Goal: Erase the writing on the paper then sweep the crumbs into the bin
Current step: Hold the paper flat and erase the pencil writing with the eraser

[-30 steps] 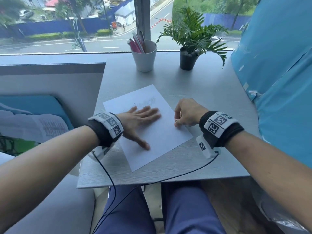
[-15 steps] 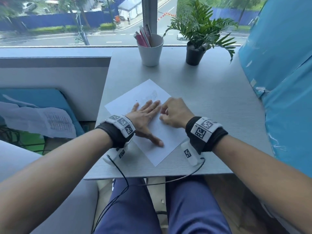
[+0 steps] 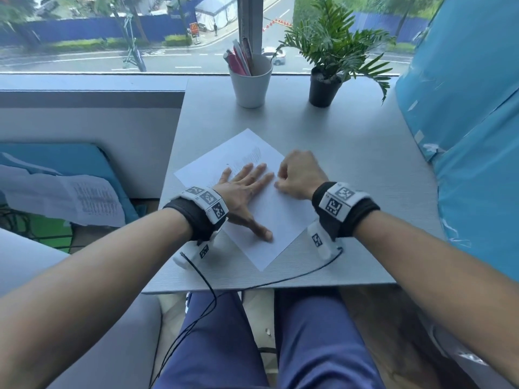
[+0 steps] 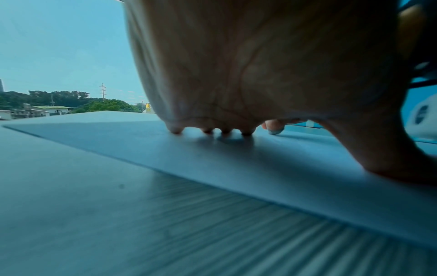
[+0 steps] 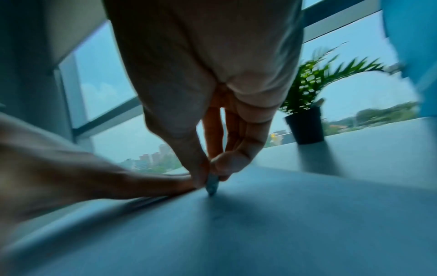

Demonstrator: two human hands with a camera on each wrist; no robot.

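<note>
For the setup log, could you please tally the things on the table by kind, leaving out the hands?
Paper sheet: 1
White cup of pens: 1
Potted plant: 1
Small eraser pinched by the right hand: 1
Total: 4

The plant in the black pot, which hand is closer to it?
Right. The right hand is on the paper's right side, below the plant. The left hand lies flat farther to the left.
</note>
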